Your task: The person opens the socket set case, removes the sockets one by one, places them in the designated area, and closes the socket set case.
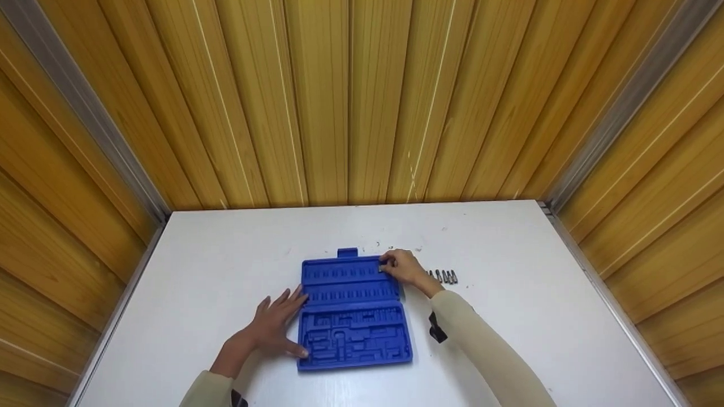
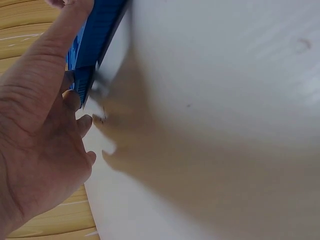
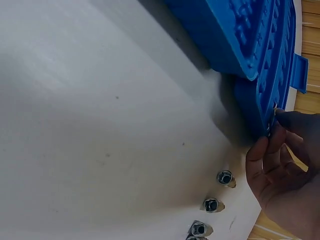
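Observation:
A blue plastic tool case (image 1: 355, 310) lies unfolded on the white table, with moulded slots in both halves. My left hand (image 1: 274, 325) is spread along its left side, thumb on the lower half's edge and fingertips by the hinge; the left wrist view shows this hand (image 2: 45, 130) from the palm side. At the far right corner of the upper half, my right hand (image 1: 403, 265) pinches a small metal socket (image 3: 274, 108), mostly covered by the fingers. Several metal sockets (image 1: 445, 276) stand in a row right of the case, partly behind the right wrist.
The white table (image 1: 226, 254) runs back to a wood-patterned panel wall (image 1: 322, 113), with similar walls on both sides. A blue latch tab (image 1: 347, 252) sticks out from the case's far edge. Small dark specks dot the tabletop behind the case.

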Available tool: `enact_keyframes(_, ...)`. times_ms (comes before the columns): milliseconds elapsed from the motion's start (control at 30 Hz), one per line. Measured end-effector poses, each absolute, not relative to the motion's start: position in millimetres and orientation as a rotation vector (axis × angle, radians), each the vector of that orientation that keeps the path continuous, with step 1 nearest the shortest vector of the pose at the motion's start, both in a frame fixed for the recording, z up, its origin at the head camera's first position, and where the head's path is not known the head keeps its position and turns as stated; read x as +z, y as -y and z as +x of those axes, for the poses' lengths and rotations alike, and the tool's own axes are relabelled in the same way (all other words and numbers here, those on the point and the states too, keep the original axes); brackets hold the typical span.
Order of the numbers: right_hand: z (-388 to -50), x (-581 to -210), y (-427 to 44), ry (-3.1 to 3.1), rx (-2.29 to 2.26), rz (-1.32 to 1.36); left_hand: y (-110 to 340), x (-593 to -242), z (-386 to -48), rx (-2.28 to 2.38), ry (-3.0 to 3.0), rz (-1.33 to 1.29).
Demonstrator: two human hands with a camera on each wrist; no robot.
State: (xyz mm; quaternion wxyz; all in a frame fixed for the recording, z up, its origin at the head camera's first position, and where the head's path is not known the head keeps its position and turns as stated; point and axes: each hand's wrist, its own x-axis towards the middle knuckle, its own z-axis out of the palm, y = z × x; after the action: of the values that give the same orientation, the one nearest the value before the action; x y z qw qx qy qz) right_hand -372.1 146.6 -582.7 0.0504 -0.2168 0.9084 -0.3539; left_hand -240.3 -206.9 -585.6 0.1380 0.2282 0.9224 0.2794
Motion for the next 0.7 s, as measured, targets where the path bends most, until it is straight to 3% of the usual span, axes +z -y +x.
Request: enact_keyframes(700,-363.9,-580.6,-140.5,-2.759,-1.038,-0.632,205.8,-584.8,-239.3,0.799,-2.678,0.647)
